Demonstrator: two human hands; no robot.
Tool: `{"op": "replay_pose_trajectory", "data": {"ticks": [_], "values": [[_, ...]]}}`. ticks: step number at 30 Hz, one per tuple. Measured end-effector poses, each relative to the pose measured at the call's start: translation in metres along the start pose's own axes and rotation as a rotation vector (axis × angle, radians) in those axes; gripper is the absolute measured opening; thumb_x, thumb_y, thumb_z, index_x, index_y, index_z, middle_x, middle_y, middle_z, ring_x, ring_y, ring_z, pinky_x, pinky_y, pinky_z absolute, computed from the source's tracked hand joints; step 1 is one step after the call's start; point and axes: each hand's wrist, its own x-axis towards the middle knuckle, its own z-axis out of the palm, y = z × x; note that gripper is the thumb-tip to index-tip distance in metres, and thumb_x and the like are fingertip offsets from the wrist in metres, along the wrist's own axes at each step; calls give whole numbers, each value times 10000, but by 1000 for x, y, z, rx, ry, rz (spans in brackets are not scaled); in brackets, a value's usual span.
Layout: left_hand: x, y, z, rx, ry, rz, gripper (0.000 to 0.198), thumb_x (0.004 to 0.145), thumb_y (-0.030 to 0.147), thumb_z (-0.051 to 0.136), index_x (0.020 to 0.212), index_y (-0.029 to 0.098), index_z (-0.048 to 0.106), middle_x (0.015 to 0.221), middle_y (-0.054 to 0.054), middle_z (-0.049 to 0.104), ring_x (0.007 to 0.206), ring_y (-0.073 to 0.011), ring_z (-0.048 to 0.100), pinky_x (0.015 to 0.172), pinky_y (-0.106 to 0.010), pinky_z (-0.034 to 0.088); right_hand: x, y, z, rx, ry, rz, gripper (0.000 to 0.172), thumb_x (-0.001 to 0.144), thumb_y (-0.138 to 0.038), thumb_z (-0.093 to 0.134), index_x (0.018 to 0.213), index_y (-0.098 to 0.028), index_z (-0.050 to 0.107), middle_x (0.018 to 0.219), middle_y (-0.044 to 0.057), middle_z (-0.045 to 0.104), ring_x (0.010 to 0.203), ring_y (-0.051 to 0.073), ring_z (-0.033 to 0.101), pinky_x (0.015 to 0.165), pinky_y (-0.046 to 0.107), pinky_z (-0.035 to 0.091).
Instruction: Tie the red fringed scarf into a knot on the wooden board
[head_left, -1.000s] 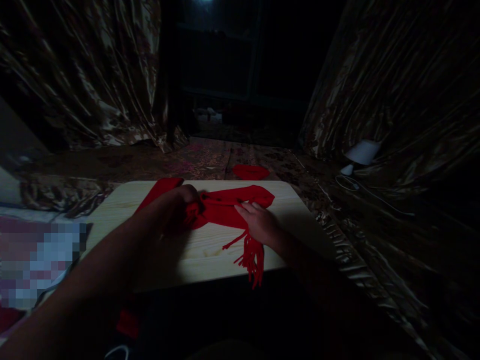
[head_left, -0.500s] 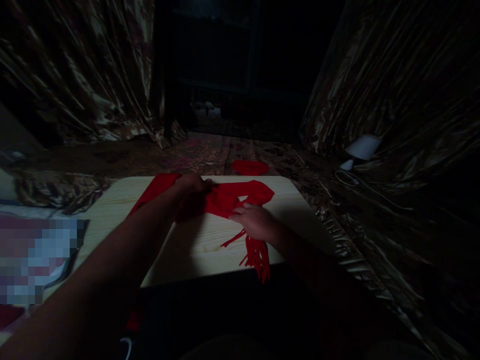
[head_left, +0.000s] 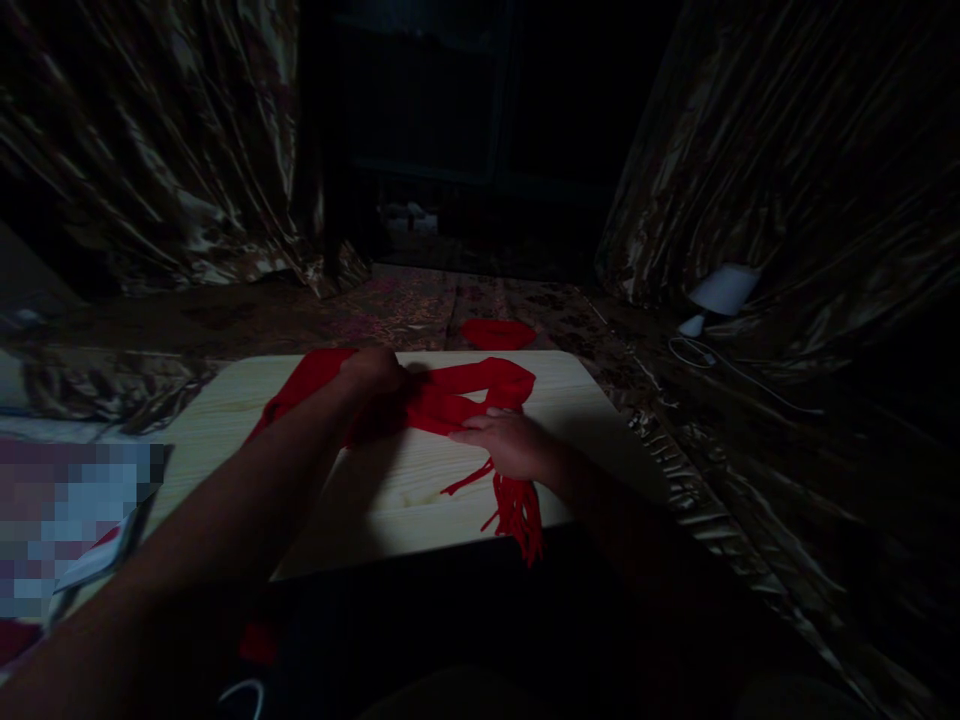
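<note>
Two grips, a left grip [head_left: 375, 370] and a right grip [head_left: 512, 445], around mid-frame; one fringed red scarf [head_left: 442, 412] there; one tabletop [head_left: 427, 500] at centre; one red patch [head_left: 497, 333] just above its upper edge; two curtains [head_left: 780, 130], upper left and upper right; one lamp [head_left: 726, 290] and one white cord [head_left: 772, 394] at right

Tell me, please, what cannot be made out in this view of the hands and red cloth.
Head view, left hand: its grip is hidden by the hand itself and shadow.
Head view, red cloth under the right hand: covered by that hand.
Head view, pixelated object: cut off by the left edge.
</note>
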Motion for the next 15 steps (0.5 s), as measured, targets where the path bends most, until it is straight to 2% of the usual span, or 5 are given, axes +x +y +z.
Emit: {"op": "replay_pose_trajectory", "data": {"ticks": [2,5,9,12,15], "values": [[-17,7,6,82,51,-29,694,816,614,553,1247,77,635,1243,-275,638,1165,-412,586,931,-452,470,2,1,-1,68,16,-11,699,801,-72,561,1464,-285,503,1359,55,622,1132,224,577,974,354,436],[-51,26,25,132,275,135,705,903,575,434,1395,78,522,1442,-270,495,1344,-416,431,1060,-520,366,6,6,-1,159,156,104,535,910,-256,557,1444,-239,530,1359,75,629,1181,209,582,1025,337,415],[-82,44,66,84,124,303,736,956,628,266,1552,205,350,1613,-175,304,1476,-397,252,1149,-625,186,9,17,10,89,174,315,648,949,-560,487,1509,-236,440,1546,116,441,1368,271,446,1117,422,335],[-75,39,91,70,120,314,722,972,606,245,1588,231,275,1666,-128,161,1527,-379,91,1178,-641,58,8,18,25,31,11,385,823,902,-707,440,1577,-261,296,1616,134,312,1453,332,326,1144,482,286],[-52,30,101,35,138,464,682,983,580,260,1580,253,299,1669,-98,164,1534,-347,80,1199,-602,63,9,10,35,13,-9,465,840,917,-732,332,1594,-242,245,1624,162,278,1475,365,272,1146,514,267]]}}
